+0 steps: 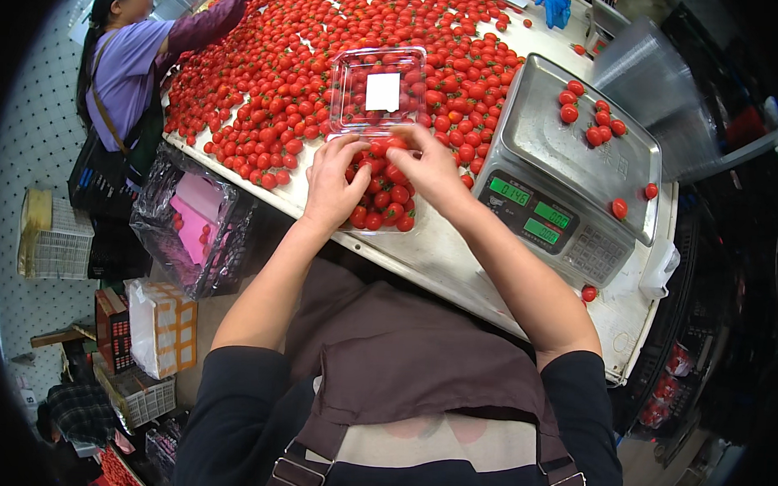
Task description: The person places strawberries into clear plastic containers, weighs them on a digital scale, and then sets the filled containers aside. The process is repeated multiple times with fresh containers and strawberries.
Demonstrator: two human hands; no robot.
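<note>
A clear plastic clamshell box full of cherry tomatoes stands near the table's front edge. Its hinged lid is tipped back onto the loose tomatoes and bears a white label. My left hand lies along the box's left side, fingers and thumb apart, touching the fruit. From the right, my right hand reaches over the tomatoes at the hinge end. Its thumb and forefinger are curled there; whether they grip a tomato cannot be made out.
A digital scale with several tomatoes on its steel pan stands right of the box. Loose tomatoes spread across the white table. A person reaches in at left; a blue-gloved hand shows at the far side. A lined crate stands left.
</note>
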